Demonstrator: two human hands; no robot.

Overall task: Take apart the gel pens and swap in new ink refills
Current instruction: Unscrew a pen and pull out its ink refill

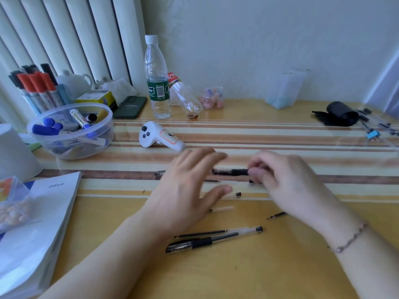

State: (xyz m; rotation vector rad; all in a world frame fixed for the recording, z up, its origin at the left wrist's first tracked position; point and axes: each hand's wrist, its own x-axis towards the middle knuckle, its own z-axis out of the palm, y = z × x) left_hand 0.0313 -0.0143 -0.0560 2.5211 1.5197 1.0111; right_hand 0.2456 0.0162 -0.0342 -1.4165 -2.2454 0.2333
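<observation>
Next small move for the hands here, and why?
Probably the left hand should close on the free end of the black pen piece. The right hand pinches only one end, while the left hovers open beside it; separating the piece likely needs both.

Home desk: teapot (73, 82), marker tub (71, 130), radiator (64, 35)

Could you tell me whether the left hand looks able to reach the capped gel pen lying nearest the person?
Probably yes: the left hand is open and holds nothing, and nothing lies over the capped gel pen below it.
</observation>
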